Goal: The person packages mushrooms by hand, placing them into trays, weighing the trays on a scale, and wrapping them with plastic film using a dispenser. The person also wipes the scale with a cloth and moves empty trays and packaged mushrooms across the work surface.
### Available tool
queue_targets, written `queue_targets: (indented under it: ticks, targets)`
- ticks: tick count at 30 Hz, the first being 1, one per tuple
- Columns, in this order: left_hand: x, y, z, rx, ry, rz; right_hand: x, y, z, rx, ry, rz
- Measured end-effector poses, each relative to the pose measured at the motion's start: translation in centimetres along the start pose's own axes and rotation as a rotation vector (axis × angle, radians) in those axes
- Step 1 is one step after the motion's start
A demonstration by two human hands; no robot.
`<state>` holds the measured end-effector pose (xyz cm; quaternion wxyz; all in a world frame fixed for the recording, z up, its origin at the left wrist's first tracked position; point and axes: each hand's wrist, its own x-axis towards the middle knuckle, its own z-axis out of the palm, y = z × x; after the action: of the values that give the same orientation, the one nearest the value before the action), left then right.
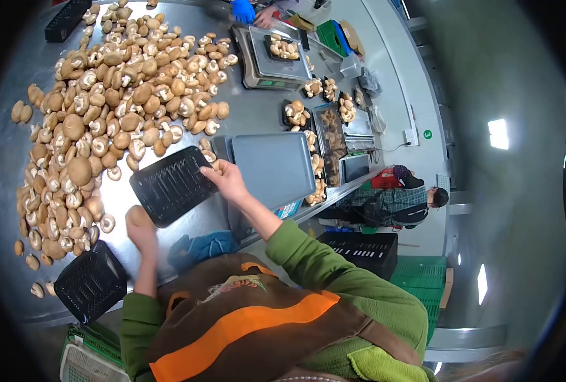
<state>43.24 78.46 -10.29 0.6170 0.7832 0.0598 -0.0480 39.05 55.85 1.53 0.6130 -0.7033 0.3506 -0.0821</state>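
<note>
My right hand (227,181) grips the right edge of a black ribbed plastic tray (173,186), tilted above the metal table, with no mushrooms in it. Just left of the tray's lower corner is my left hand (143,234), closed and slightly blurred. A rounded tan shape shows at its top, but I cannot make out what it holds. A large heap of shiitake mushrooms (111,102) spreads beyond both hands. To the right of my right hand stands a scale with a grey platform (273,170). More black trays (92,281) sit at the near left table edge.
Another scale (276,60) bears a filled mushroom tray (283,47), beside a co-worker's blue-gloved hand (243,11). Several filled trays (297,113) line the right side. A blue cloth (203,249) lies by my apron. Crates (359,249) and another person (394,202) are at the right.
</note>
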Motion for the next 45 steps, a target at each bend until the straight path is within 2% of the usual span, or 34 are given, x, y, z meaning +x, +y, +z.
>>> queue_targets:
  ticks: [1,2,3,4,6,9,12,14,15,16,18,20,22,24,28,30,31,33,35,37,38,40,41,42,44,45]
  targets:
    - [1.2,0.9,-0.5,-0.107,0.008,-0.196,-0.2,0.0,-0.2,0.003,0.001,0.010]
    - [2.8,2.4,-1.4,-0.211,0.018,-0.391,-0.3,0.0,-0.4,-0.381,-0.036,-0.082]
    - [4.3,4.1,-2.0,-0.265,0.042,-0.349,-0.9,0.6,-0.4,-0.755,-0.071,-0.155]
    - [5.3,5.3,-1.9,-0.330,0.070,-0.304,-1.1,0.8,-0.1,-0.748,-0.069,-0.138]
    - [6.3,4.8,-1.7,-0.392,0.012,-0.332,-0.4,0.9,0.6,-0.791,-0.115,-0.150]
    - [6.7,5.5,-1.5,-0.604,-0.043,-0.563,0.4,1.3,0.9,-0.885,-0.163,-0.111]
    - [6.7,5.3,-1.1,-0.626,0.056,-0.682,1.4,2.5,0.6,-0.988,-0.161,-0.070]
    - [7.8,2.4,-1.0,-0.706,0.025,-0.689,2.5,3.2,0.6,-1.024,-0.144,-0.016]
    - [8.3,0.7,-1.1,-0.784,-0.007,-0.701,3.3,3.5,0.9,-1.024,-0.134,0.073]
    - [8.7,2.2,-0.7,-0.776,-0.008,-0.700,4.3,3.7,1.2,-1.022,-0.124,0.162]
    - [10.1,7.7,1.4,-0.922,0.174,-0.725,7.2,4.0,2.3,-0.941,-0.142,0.181]
    - [12.2,8.2,3.2,-0.943,0.130,-0.708,10.4,3.8,4.2,-0.900,-0.005,0.072]
    - [13.8,8.2,4.5,-0.857,0.116,-0.742,13.3,2.7,5.7,-0.857,0.027,0.028]
    - [14.7,8.0,5.3,-0.858,0.080,-0.671,15.4,1.5,6.8,-0.783,0.039,-0.046]
    - [15.4,8.4,7.0,-0.374,0.109,-0.242,17.6,3.5,8.6,-0.677,0.050,-0.176]
    - [14.7,7.1,6.9,-0.193,0.061,0.017,16.5,4.7,8.2,-0.400,0.043,-0.246]
    - [14.1,7.3,6.9,-0.193,0.057,0.017,15.9,5.6,7.9,-0.318,0.017,-0.274]
    - [11.5,7.9,6.4,0.110,-0.007,0.524,13.5,7.0,8.0,-0.171,0.069,-0.325]
    - [9.3,8.4,5.6,0.120,-0.058,0.577,10.7,5.8,7.4,-0.067,0.084,-0.334]
    - [7.5,9.3,4.7,0.125,-0.101,0.627,7.9,3.5,6.4,0.219,0.031,0.110]
    - [6.6,9.7,4.3,0.072,-0.098,0.585,7.3,3.8,5.9,0.229,0.046,0.105]
    - [5.0,11.3,4.1,0.016,-0.110,0.559,6.3,4.3,4.7,0.178,0.142,-0.144]
    - [4.0,12.7,3.9,-0.110,-0.074,0.402,5.1,2.9,3.6,0.199,0.130,-0.052]
    - [3.3,13.9,3.6,-0.233,-0.041,0.242,4.9,3.5,2.9,0.190,0.154,-0.139]
    - [3.2,15.1,4.0,-0.223,0.024,0.276,3.5,2.4,1.0,0.210,0.161,-0.139]
    - [3.1,15.4,4.0,-0.213,0.039,0.207,3.1,2.3,0.6,0.211,0.178,-0.147]
